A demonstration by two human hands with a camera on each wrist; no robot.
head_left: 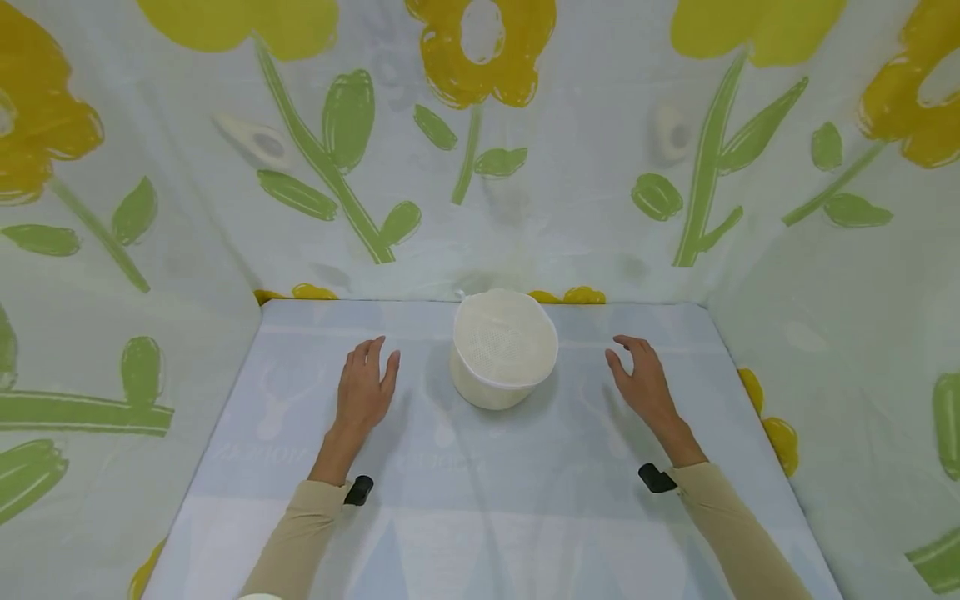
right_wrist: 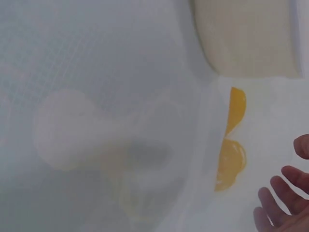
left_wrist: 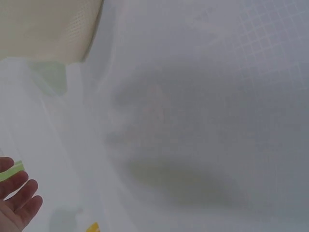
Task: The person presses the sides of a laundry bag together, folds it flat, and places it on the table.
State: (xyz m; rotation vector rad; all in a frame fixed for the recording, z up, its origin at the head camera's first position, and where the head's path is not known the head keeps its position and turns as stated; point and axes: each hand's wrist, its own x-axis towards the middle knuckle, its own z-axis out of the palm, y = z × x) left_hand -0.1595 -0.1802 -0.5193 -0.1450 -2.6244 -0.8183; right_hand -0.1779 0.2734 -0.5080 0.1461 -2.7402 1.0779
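Observation:
Near the back of the table stands a cream-coloured round drum-shaped mesh container [head_left: 504,342], its top dotted with fine holes and a small tab sticking out at the rear left rim. To its left, apart from it, hovers my left hand [head_left: 365,392], fingers loosely bent and holding nothing. My right hand [head_left: 643,385] is held in much the same way on the other side, thumb and fingers spread. Each wrist view catches part of the container's side wall [left_wrist: 43,29] [right_wrist: 248,38] along the upper edge, with fingertips low in the corner.
A pale blue and white patterned cloth [head_left: 420,492] covers the table. Flower-printed fabric walls [head_left: 570,217] rise close behind the table and at both sides. Dark wrist cameras [head_left: 358,490] are worn at the cuffs of the beige sleeves [head_left: 296,533].

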